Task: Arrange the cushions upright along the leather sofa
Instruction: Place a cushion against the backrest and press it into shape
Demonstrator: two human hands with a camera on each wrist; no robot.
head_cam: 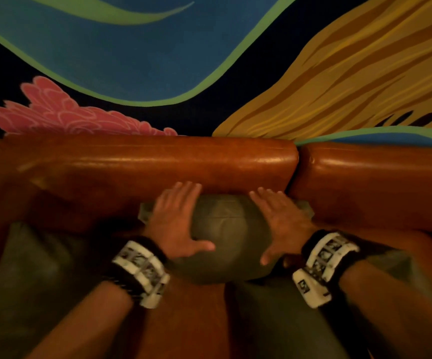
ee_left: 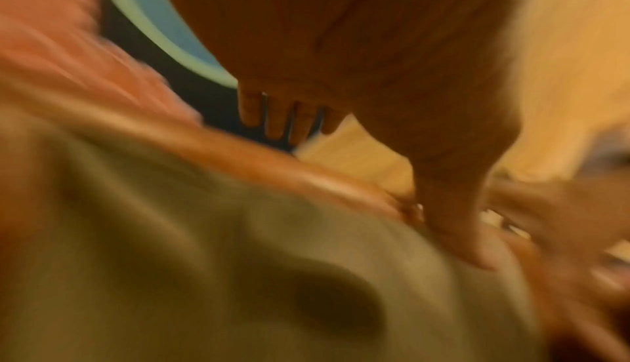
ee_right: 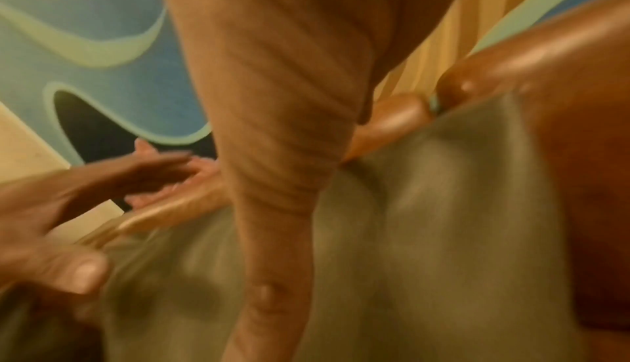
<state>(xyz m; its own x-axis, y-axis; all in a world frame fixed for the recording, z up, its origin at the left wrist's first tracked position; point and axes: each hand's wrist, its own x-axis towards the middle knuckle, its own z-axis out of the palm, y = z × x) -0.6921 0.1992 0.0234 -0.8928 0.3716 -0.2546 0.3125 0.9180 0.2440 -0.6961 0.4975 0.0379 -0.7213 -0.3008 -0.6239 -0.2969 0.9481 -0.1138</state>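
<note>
Both the left hand (head_cam: 177,218) and right hand (head_cam: 281,222) press flat, fingers straight, on the plump olive-green cushion (head_cam: 225,234) propped against the brown leather sofa's backrest (head_cam: 157,161), seemingly settling it upright; next likely releasing gently.

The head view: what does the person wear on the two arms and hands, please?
Both forearms are bare, with no sleeves in view, and the left hand and right hand wear no gloves. Each wrist carries a black band with chunky white blocks: the left wrist band and the right wrist band. The blocks bear black-and-white square markings, too blurred to read. No rings or cables are visible.
</note>
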